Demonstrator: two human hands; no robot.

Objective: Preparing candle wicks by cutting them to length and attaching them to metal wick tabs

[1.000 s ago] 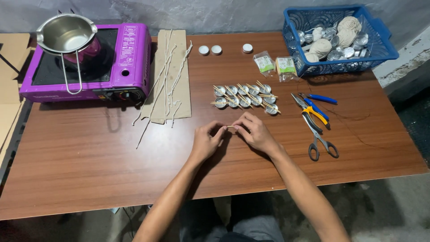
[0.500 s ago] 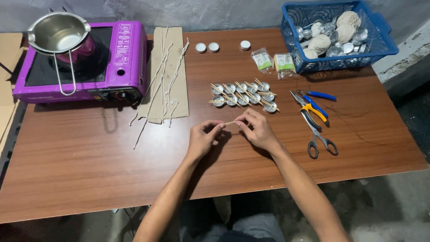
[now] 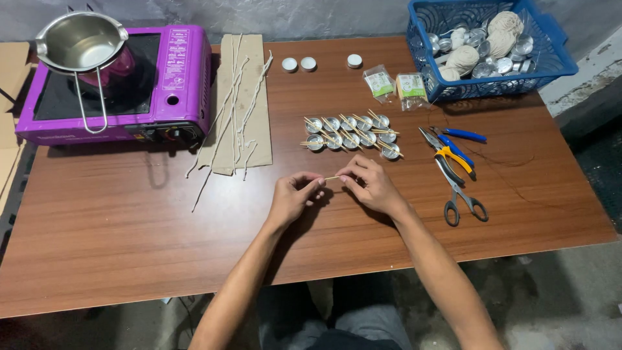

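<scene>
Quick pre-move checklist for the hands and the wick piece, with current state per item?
1. Left hand pinches the thin wick piece: ok.
2. Right hand on its other end: ok.
3. Wick piece clear of the table: cannot tell.
4. Metal cups grouped just beyond the hands, sticks laid across them: ok.
5. Scissors and pliers lie apart from the right hand: ok.
6. Spare waxed wicks on the cardboard, untouched: ok.
</scene>
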